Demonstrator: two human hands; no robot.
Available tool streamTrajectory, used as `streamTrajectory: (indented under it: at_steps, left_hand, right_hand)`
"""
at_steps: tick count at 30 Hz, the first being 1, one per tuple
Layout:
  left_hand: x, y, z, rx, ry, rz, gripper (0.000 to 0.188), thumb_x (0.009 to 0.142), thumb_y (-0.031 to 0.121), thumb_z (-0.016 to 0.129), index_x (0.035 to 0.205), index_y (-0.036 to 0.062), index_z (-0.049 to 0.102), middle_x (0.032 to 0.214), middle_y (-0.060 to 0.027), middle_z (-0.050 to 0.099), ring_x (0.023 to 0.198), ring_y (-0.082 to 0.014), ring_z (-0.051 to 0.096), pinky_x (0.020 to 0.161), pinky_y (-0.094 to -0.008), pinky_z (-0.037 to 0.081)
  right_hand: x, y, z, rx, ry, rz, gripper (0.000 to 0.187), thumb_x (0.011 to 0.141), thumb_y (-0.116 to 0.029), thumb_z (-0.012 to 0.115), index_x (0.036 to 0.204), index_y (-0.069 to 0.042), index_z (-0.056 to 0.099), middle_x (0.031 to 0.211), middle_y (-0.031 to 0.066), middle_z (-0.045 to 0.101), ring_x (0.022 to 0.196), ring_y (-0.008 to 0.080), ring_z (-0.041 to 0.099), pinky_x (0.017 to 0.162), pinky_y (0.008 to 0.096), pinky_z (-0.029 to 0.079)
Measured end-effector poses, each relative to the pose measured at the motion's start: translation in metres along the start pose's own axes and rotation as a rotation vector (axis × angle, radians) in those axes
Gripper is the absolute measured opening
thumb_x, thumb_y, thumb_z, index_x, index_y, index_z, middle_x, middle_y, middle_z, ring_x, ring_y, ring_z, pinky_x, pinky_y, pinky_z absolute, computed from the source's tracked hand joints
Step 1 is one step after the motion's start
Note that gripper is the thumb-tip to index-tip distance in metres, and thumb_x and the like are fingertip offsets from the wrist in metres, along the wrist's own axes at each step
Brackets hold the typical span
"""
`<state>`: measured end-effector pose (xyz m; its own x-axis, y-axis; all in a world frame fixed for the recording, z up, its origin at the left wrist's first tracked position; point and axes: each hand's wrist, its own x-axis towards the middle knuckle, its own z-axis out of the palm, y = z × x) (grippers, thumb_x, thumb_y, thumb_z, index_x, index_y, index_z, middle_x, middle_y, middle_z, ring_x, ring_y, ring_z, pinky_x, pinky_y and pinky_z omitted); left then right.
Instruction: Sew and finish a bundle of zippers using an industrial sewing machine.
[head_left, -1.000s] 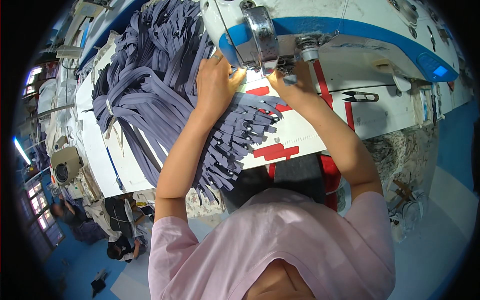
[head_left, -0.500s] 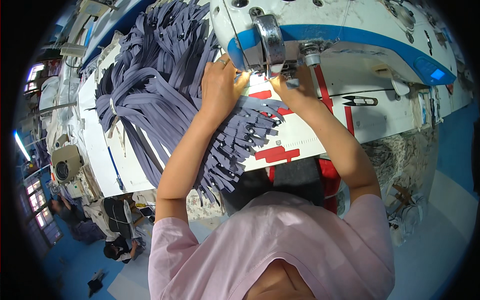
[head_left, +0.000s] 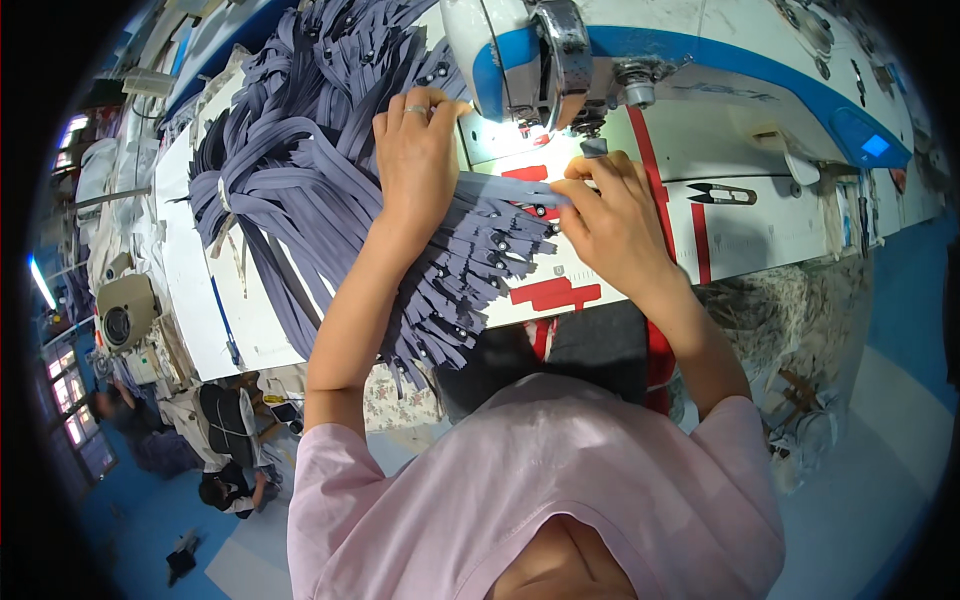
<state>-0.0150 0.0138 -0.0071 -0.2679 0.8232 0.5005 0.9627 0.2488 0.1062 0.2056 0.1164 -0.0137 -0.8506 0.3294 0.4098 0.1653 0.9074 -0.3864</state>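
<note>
A white and blue sewing machine [head_left: 620, 45] stands over the work, its needle area brightly lit. Just right of and below the needle, my right hand [head_left: 615, 225] pinches the end of a grey-blue zipper [head_left: 505, 189]. That zipper runs left until my left hand [head_left: 415, 165] covers it. My left hand lies over a big heap of similar zippers [head_left: 330, 190], fingers bent and thumb close to the index; what they grip, if anything, is hidden. Loose zipper ends with small round sliders [head_left: 470, 265] fan out toward my lap.
Black thread snips [head_left: 722, 194] rest on the machine table to the right, beside red tape strips [head_left: 700, 240]. More red tape [head_left: 555, 294] marks the front edge. A blue pen-like stick [head_left: 224, 322] lies at the left. Other people sit at the far left.
Both hands have come away from the needle area. The right hand moved toward me with the zipper end, drawing it out straight; the left shifted left over the heap.
</note>
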Motion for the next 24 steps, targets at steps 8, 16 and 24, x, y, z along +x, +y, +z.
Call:
streamTrajectory:
  at_steps: [8,16,24]
  left_hand:
    - [-0.021,0.03,-0.02,-0.581,-0.283,0.011,0.018,0.087,0.018,0.072,0.099,0.0047,0.071,0.092,-0.0131,0.068,0.088,-0.0337,0.064,0.076,-0.0422,0.051]
    - [-0.007,0.018,-0.006,-0.449,-0.364,-0.164,0.017,0.093,0.019,0.065,0.096,0.0033,0.068,0.083,-0.0173,0.068,0.076,-0.0362,0.066,0.067,-0.0432,0.05]
    - [0.004,0.001,-0.01,-0.448,-0.417,-0.012,0.019,0.092,0.019,0.066,0.098,0.0013,0.067,0.087,-0.015,0.068,0.078,-0.0334,0.066,0.068,-0.0405,0.051]
  right_hand:
    - [0.015,0.01,0.013,0.097,0.011,0.13,0.017,0.089,-0.017,0.068,0.089,0.0,0.064,0.097,0.0126,0.056,0.095,0.031,0.054,0.086,0.0441,0.043]
    - [0.029,0.01,0.031,-0.026,0.104,0.206,0.028,0.086,-0.022,0.072,0.091,0.004,0.062,0.101,0.0184,0.053,0.094,0.0351,0.054,0.084,0.0467,0.045]
    - [0.022,0.018,0.024,0.172,0.189,0.179,0.027,0.083,-0.019,0.076,0.099,-0.001,0.063,0.101,0.0151,0.054,0.092,0.0339,0.055,0.082,0.0459,0.048]
